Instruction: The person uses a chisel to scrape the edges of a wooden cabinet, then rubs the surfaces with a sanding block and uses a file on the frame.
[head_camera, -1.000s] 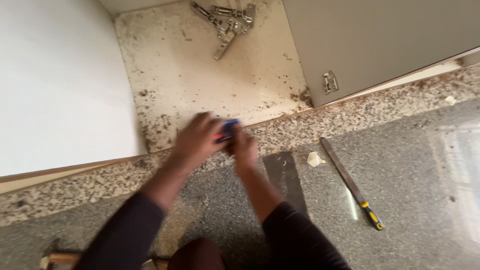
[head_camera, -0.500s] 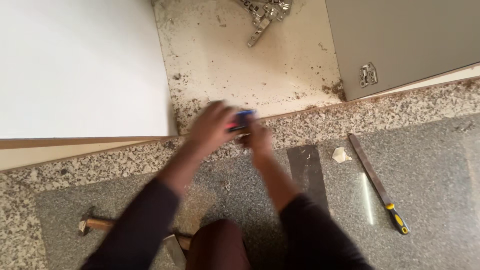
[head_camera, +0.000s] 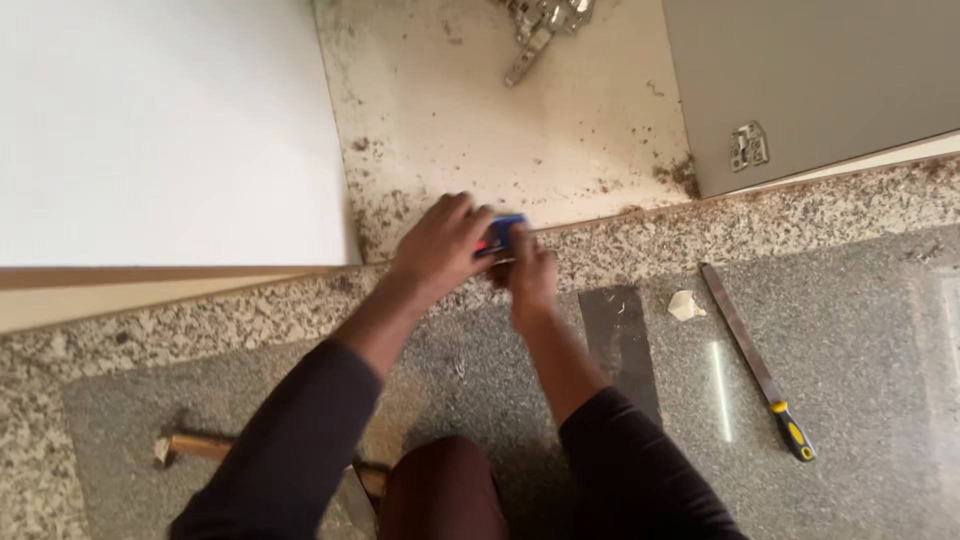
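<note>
Head view: my left hand (head_camera: 440, 245) and right hand (head_camera: 530, 275) meet over the speckled stone edge (head_camera: 640, 245), both curled closed around a small blue object (head_camera: 507, 230) held between them; what it is I cannot tell. Beyond my hands lie scattered debris (head_camera: 600, 185) and loose metal hinges (head_camera: 545, 20), so the work looks unfinished. A yellow-handled file (head_camera: 755, 360) lies right of my right hand, a hammer (head_camera: 190, 447) near my left elbow, both untouched.

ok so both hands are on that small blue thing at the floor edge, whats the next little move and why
Probably keep the blue object pinned with the right hand while the left hand works it. Both hands meet on it at the granite border, and what it is exactly is too hidden to tell, so a steady hold seems safest.
</note>
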